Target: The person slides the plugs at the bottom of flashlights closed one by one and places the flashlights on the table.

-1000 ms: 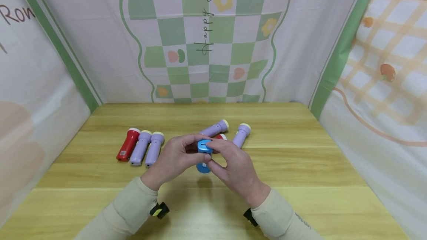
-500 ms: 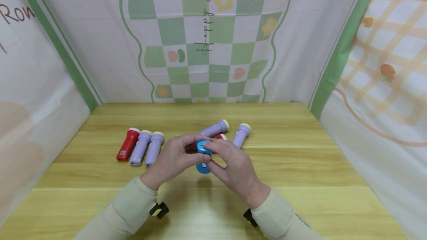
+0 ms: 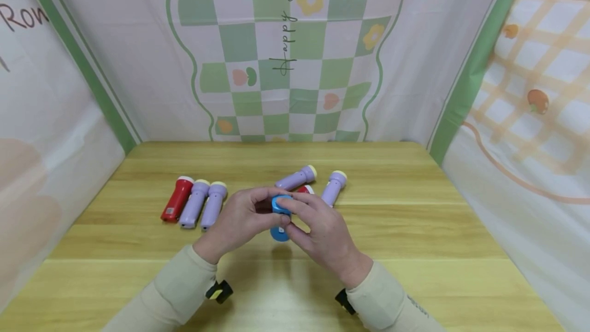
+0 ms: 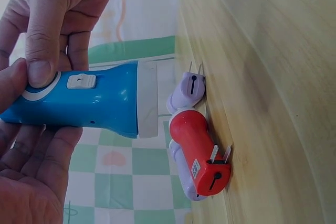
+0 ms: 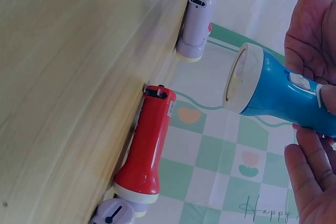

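Observation:
In the head view both hands hold a blue flashlight (image 3: 279, 234) over the table, its tail end up. The left hand (image 3: 241, 219) grips it from the left, thumb in front and fingers behind. From the right, the right hand (image 3: 324, 229) grips it with its thumb in front, and a finger lies across the tail end. The left wrist view shows the blue flashlight (image 4: 113, 98) with its white head towards the tabletop and a thumb pressed beside the white sliding switch (image 4: 81, 81). Its lens (image 5: 239, 77) shows in the right wrist view.
A red flashlight (image 3: 177, 200) and two purple flashlights (image 3: 213, 206) lie side by side on the left of the table (image 3: 392, 229). Beyond the hands are another red flashlight (image 4: 197, 145) with metal prongs out, a purple flashlight (image 3: 295, 178) and a second purple flashlight (image 3: 334, 186).
The right hand's finger has slid left over the tail end of the blue flashlight and now covers the dark slot seen earlier. The left hand keeps its grip.

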Demonstrator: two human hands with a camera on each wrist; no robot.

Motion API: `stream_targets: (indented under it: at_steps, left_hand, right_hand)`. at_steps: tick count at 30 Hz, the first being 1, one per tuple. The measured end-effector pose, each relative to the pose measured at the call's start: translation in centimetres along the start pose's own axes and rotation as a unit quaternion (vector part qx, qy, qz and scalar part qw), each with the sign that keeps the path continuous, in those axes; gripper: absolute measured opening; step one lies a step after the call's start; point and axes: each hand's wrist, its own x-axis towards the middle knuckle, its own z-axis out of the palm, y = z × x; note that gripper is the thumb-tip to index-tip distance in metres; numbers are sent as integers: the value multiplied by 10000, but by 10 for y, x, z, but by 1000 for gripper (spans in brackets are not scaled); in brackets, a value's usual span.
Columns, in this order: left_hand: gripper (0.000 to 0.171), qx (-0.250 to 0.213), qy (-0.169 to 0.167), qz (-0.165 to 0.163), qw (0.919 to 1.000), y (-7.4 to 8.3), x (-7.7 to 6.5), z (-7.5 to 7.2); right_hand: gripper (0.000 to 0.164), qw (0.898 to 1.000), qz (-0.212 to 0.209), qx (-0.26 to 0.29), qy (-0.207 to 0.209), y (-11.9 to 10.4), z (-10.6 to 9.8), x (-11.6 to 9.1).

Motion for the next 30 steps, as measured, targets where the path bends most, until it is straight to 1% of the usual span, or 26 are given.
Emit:
stream_targets:
  at_steps: [8,17,25,30]
  left_hand:
    - [31,-63,-8,-89,9999,-1,-1,0]
    - [31,4,2,-70,10000,-1,-1,0]
    - [30,-42,51,-161,9998,1,-2,1]
    - [30,7,130,-101,9999,0,-1,2]
  right_hand:
    - [34,9999,-70,-67,-67,1,1,0]
    - [34,9998,37,-65,-171,1,0,0]
    - [34,9998,-77,-161,-105,1,1,0]
    - [39,9998,-107,-118,-132,1,0,1]
